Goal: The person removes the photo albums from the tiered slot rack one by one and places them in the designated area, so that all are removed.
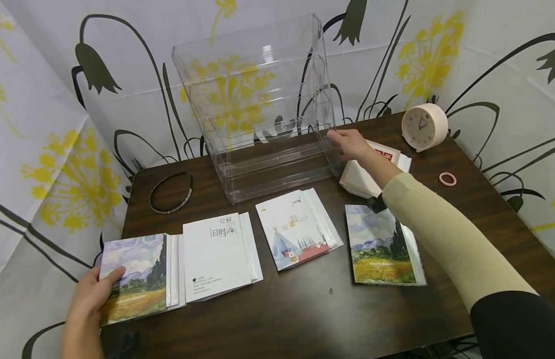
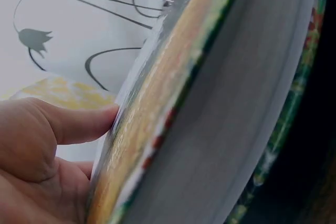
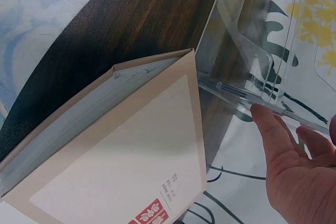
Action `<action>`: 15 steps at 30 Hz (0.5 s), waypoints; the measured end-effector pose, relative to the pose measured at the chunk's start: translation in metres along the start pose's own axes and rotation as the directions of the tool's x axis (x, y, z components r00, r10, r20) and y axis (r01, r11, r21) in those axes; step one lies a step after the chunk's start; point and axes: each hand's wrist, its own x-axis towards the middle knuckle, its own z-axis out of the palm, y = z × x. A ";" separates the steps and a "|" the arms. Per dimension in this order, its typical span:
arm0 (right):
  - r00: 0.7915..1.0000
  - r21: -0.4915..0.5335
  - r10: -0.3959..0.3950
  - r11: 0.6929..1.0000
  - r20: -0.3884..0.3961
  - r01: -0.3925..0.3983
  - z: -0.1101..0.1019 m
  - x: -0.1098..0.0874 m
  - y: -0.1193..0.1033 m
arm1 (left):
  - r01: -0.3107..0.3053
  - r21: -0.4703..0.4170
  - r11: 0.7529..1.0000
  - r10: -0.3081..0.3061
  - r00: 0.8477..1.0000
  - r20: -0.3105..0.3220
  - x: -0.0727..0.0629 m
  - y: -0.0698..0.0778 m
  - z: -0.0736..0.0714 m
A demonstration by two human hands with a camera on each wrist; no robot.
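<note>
At the left end of the table, my left hand (image 1: 91,294) grips a photo album (image 1: 140,284) with a painted landscape cover. The thumb lies on its front; in the left wrist view the album (image 2: 157,124) tilts, its pages edge-on. Toward the back, my right hand (image 1: 351,144) holds the right side edge of a clear plastic tiered rack (image 1: 277,184), fingertips on the rim in the right wrist view. A beige-bordered album (image 3: 131,150) with red print lies under the right forearm, partly hidden in the head view.
Between the hands lie a white album (image 1: 219,259) with Chinese lettering, a white album with a tent drawing (image 1: 290,229) and another landscape album (image 1: 376,249). A headband (image 1: 169,209), round clock (image 1: 423,127) and pink ring (image 1: 448,179) are farther back. Patterned cloth hangs behind.
</note>
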 end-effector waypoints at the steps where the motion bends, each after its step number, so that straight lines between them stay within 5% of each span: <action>1: 1.000 -0.001 -0.001 1.000 -0.002 0.001 0.000 0.000 0.000 | -0.002 0.013 1.000 0.002 1.000 0.004 0.000 0.000 0.001; 6: 1.000 0.006 0.001 1.000 -0.001 -0.001 0.000 0.000 0.001 | -0.022 0.074 0.997 0.019 0.999 0.036 -0.002 -0.001 0.008; 15: 1.000 -0.012 0.001 1.000 -0.001 -0.001 0.000 0.000 0.000 | -0.043 0.122 0.992 0.051 0.997 -0.061 -0.004 -0.004 0.020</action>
